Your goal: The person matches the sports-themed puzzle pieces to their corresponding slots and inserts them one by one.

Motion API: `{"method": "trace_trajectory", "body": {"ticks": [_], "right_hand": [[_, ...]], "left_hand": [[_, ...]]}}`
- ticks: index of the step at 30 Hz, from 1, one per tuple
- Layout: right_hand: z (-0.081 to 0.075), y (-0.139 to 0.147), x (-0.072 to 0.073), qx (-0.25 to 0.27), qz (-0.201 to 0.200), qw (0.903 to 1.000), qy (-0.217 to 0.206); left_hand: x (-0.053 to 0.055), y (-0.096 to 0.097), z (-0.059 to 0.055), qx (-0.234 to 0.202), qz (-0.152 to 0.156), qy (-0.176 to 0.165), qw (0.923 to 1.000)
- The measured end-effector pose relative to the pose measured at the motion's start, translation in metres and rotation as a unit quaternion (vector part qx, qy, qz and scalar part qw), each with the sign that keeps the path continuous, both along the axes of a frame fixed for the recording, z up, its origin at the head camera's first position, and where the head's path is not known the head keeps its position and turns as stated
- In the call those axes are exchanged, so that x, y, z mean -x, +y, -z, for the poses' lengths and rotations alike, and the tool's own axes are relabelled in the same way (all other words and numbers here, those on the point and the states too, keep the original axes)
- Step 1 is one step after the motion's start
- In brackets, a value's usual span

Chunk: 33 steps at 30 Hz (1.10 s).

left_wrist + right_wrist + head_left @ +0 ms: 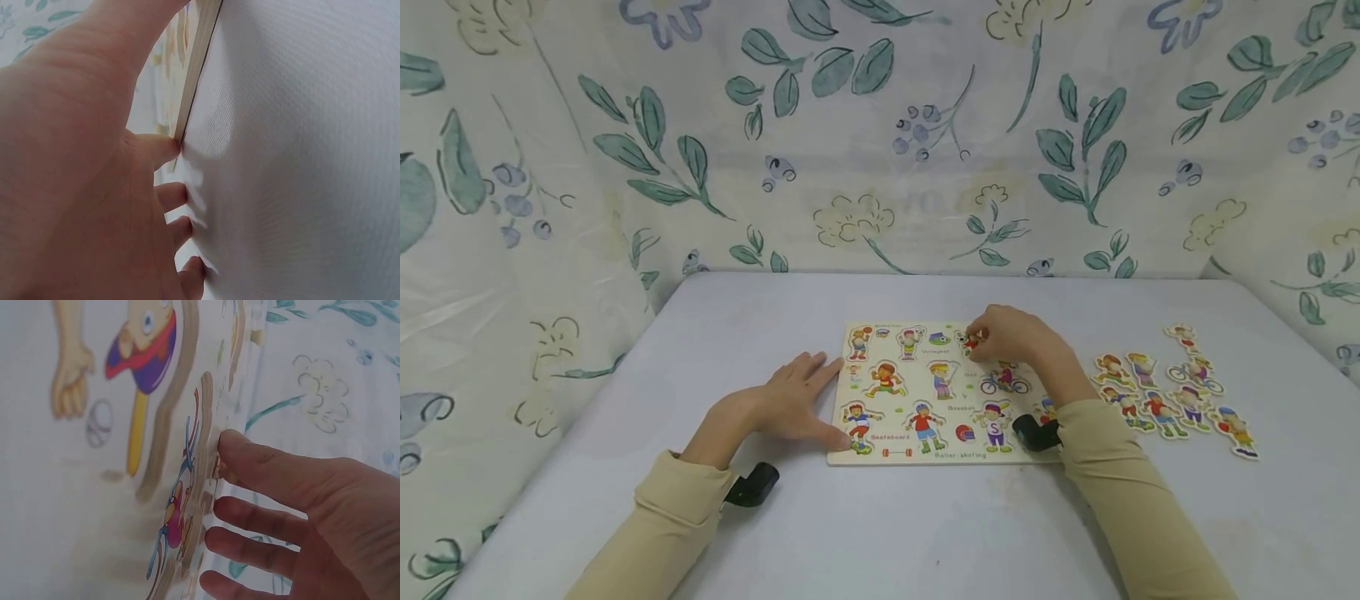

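Note:
A pale wooden puzzle board (pixel 898 421) with printed sports figures lies flat on the table. My left hand (pixel 786 404) rests spread at its left side, the thumb over the lower left corner. In the left wrist view the index fingertip (pixel 169 150) touches the board's edge, and the other fingers reach down to the tabletop. At the upper right of the board, my right hand (pixel 1018 342) pinches a small figure puzzle piece (pixel 972 342) between thumb and index finger, mostly hidden by the fingers. The right wrist view shows the thumb (pixel 262 462) close to the board's surface, other fingers loosely bent.
Several loose figure pieces (pixel 1170 415) lie grouped on the table right of the board. The white tabletop (pixel 887 533) extends in front. A floral cloth (pixel 880 167) hangs behind and along the sides. A dark wrist device (pixel 1036 433) overhangs the board's lower right.

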State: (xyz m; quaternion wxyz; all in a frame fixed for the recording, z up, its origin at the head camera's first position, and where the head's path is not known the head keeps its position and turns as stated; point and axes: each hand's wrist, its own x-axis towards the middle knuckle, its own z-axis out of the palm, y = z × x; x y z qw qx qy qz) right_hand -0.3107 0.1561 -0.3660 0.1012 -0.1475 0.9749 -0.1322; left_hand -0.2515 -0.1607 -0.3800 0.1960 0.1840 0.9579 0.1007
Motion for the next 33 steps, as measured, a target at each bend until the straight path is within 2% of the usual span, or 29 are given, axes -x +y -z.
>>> {"method": "trace_trajectory", "body": {"ticks": [23,29,33], "right_hand": [[0.002,0.011,0.001,0.012,-0.009,0.9998,-0.009],[0.001,0.013,0.002,0.018,0.003,0.9998,-0.006],[-0.001,0.016,0.003,0.021,0.006,0.9998,-0.001]], "left_hand": [[0.0,0.003,0.0,-0.006,0.012,0.008,0.9999],[-0.001,0.002,0.0,-0.002,0.005,0.005,1.0],[-0.002,0.0,0.0,-0.008,0.014,0.011,0.9998]]}}
